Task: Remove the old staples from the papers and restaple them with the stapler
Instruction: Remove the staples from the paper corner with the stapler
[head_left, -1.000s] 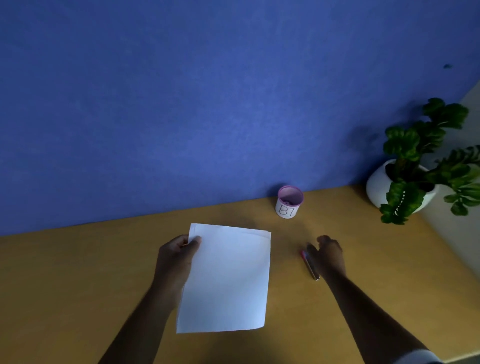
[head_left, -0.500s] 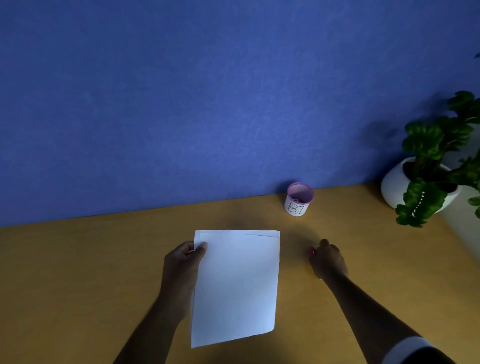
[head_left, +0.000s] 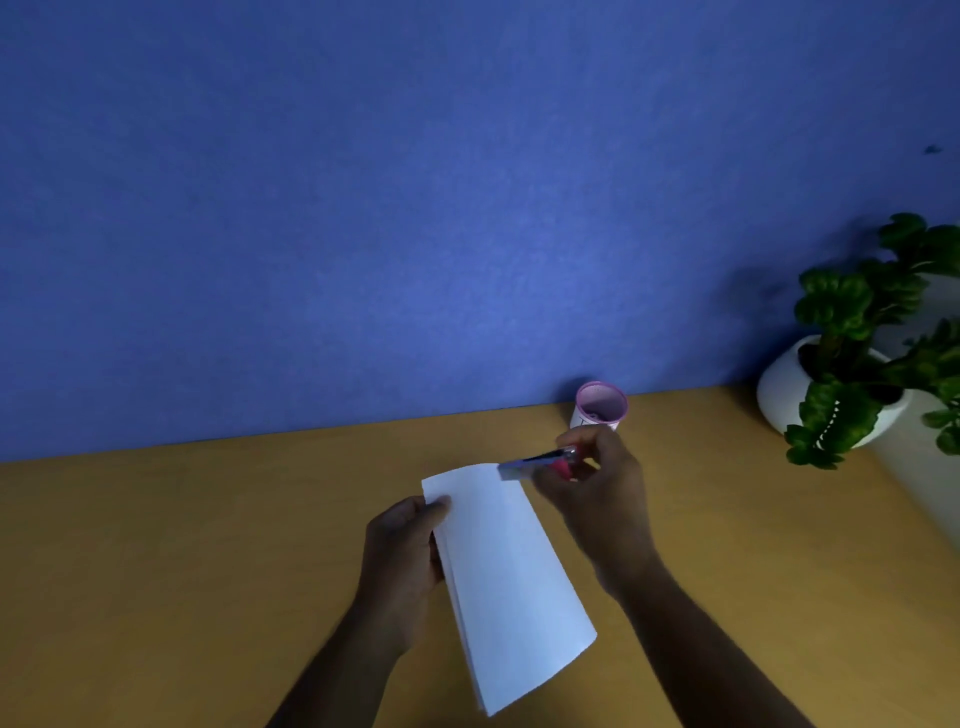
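Asker: Left hand (head_left: 405, 551) first?
Watcher: Its thumb and curled fingers pinch the papers (head_left: 509, 582) at their nine o'clock edge. The sheets are bowed and slightly fanned along that side, over the wooden table (head_left: 156, 545).
Asker: And the stapler (head_left: 537, 461)?
Watcher: It's at the papers' one o'clock corner, with its blurred tip on or just over the top edge; I cannot tell which. The right hand (head_left: 602, 499) grips its pink rear, fingers curled.
Asker: Further right?
Watcher: A pink-rimmed cup (head_left: 600, 410) stands at twelve o'clock from that hand, against the blue wall (head_left: 415, 208). A potted plant (head_left: 841, 364) is at two o'clock.
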